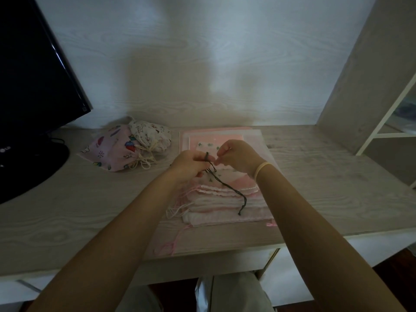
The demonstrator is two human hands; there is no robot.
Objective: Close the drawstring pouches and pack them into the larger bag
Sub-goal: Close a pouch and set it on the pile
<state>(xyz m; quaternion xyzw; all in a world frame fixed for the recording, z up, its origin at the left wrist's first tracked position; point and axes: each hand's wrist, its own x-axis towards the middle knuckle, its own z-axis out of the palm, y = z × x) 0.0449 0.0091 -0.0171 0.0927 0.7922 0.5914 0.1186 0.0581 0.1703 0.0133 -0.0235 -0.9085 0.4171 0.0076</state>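
Two bare arms reach up from the bottom of the view, the left arm from 7 o'clock and the right arm from 5 o'clock. They come close together near the middle. The left hand (189, 164) is curled, with its fingers pinched tight together. The right hand (236, 157) is curled too, and its fingertips pinch at a spot just beside the left hand. The two hands almost touch. A pale band (261, 168) goes round the right wrist.
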